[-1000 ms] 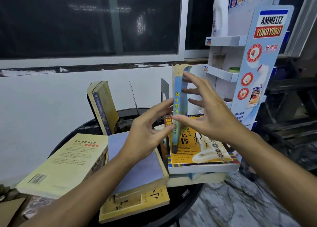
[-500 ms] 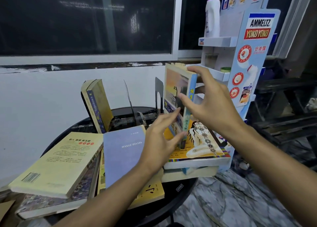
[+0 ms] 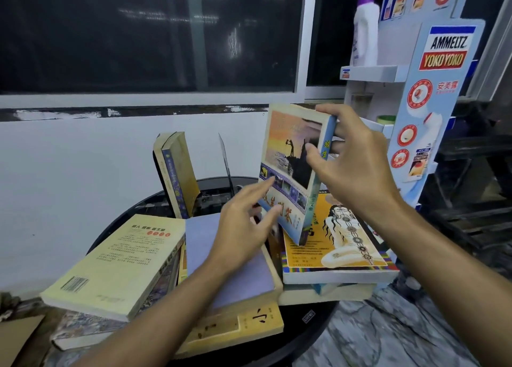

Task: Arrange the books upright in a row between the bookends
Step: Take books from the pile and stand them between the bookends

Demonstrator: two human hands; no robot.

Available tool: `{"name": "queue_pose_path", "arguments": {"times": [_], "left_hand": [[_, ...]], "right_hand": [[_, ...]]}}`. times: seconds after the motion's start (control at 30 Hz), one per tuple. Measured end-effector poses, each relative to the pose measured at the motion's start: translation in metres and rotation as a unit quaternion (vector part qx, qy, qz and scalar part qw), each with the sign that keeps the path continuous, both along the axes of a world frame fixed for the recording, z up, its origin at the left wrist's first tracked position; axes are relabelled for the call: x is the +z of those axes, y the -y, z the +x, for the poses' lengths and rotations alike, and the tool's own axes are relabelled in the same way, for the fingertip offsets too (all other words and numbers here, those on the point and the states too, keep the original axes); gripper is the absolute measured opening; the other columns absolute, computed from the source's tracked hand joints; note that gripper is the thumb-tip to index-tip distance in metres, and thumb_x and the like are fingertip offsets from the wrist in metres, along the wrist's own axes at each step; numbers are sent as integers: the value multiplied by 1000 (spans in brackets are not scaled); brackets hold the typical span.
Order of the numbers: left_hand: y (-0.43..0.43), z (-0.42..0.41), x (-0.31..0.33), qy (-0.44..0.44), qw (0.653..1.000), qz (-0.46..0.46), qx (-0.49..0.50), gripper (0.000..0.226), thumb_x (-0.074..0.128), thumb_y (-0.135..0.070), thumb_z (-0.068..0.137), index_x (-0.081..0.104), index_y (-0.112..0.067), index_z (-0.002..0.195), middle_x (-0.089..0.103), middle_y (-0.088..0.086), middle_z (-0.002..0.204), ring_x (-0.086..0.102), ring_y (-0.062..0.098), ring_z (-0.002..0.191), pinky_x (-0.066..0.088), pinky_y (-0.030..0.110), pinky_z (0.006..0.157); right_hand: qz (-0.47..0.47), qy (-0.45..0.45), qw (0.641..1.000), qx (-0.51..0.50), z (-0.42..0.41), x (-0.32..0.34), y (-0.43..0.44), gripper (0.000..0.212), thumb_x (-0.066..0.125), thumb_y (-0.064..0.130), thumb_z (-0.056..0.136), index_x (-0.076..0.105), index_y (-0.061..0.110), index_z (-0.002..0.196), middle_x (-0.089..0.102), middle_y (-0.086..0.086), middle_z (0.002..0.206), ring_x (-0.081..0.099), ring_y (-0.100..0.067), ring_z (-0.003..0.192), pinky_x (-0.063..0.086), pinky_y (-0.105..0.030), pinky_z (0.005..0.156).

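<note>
sunset-cover book (image 3: 291, 156) tilted upright above flat books (image 3: 332, 258), bookend (image 3: 225, 161) behind.

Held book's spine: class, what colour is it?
Light blue with yellow characters, on the held book; the head view shows it.

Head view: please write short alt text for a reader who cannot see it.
A right hand holds a sunset-cover book upright above flat-lying books on a round black table; the left hand touches its cover. Behind, one book stands near a bookend.

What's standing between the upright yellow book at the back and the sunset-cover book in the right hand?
A thin dark metal bookend, upright, seen in the head view.
</note>
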State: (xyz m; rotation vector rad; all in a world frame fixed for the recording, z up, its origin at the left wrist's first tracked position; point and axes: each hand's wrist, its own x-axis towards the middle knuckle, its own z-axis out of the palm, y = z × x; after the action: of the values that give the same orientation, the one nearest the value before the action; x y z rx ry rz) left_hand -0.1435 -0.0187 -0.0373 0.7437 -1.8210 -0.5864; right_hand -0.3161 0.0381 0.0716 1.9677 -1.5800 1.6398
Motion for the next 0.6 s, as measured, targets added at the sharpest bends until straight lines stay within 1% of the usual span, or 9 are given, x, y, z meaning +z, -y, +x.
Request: {"name": "queue_pose_path", "arguments": {"times": [0.03,0.13,0.2,0.27,0.37,0.43,0.47,0.53,0.6], "left_hand": [[9,12,2,17,999,-20,31,52,70,-23,93,56,-24,143,58,-12,138,53,2,126,54,24,98],[37,51,13,70,987,-48,136,53,71,-21,93,55,-22,143,55,-10,143,48,3,132,42,26,112],[56,75,20,102,974,-47,196,56,70,-22,93,52,-24,145,49,-7,149,43,11,138,36,33,116],[74,97,27,124,962,-52,236,60,71,-21,91,50,-24,147,42,-3,154,41,20,140,36,40,115],[97,123,36,189,941,-69,273,71,72,-19,89,40,-23,153,32,3,160,30,26,146,26,43,120],[111,135,40,232,928,-52,286,77,72,-21,90,32,-23,156,22,1,165,16,28,152,15,49,125],[117,141,41,246,924,-35,292,79,72,-23,91,29,-25,157,17,-1,167,10,31,154,12,51,125],[129,152,42,262,918,-11,296,80,72,-27,91,26,-28,158,10,-5,168,3,35,154,14,54,122],[139,160,44,274,917,1,290,79,72,-29,91,28,-30,157,10,-6,168,3,38,154,16,56,121]], "right_hand": [[2,2,1000,6,3,1,2,51,73,16,90,51,23,135,65,6,100,72,-15,90,63,-37,74],[9,-2,1000,24,16,5,9,51,73,16,90,51,22,135,65,8,103,72,-15,91,63,-38,75],[11,-3,999,41,25,7,15,50,73,16,90,51,21,135,64,8,104,72,-16,92,63,-38,76],[17,-6,998,54,34,8,20,50,72,15,90,51,20,135,64,7,105,71,-16,93,63,-36,76],[29,-15,997,70,48,9,29,51,72,17,91,49,21,137,61,7,106,69,-13,95,63,-28,71],[30,-20,996,79,57,10,34,51,71,18,92,49,23,137,60,7,105,66,-11,93,60,-24,72],[30,-24,996,81,61,11,38,50,71,19,92,49,23,136,59,7,104,65,-10,92,59,-23,71],[29,-28,996,76,68,13,45,49,72,19,91,50,24,135,60,7,103,66,-8,86,57,-16,68],[32,-29,996,72,76,15,53,49,72,19,91,51,25,134,61,6,101,66,-1,79,54,-9,64]]}}
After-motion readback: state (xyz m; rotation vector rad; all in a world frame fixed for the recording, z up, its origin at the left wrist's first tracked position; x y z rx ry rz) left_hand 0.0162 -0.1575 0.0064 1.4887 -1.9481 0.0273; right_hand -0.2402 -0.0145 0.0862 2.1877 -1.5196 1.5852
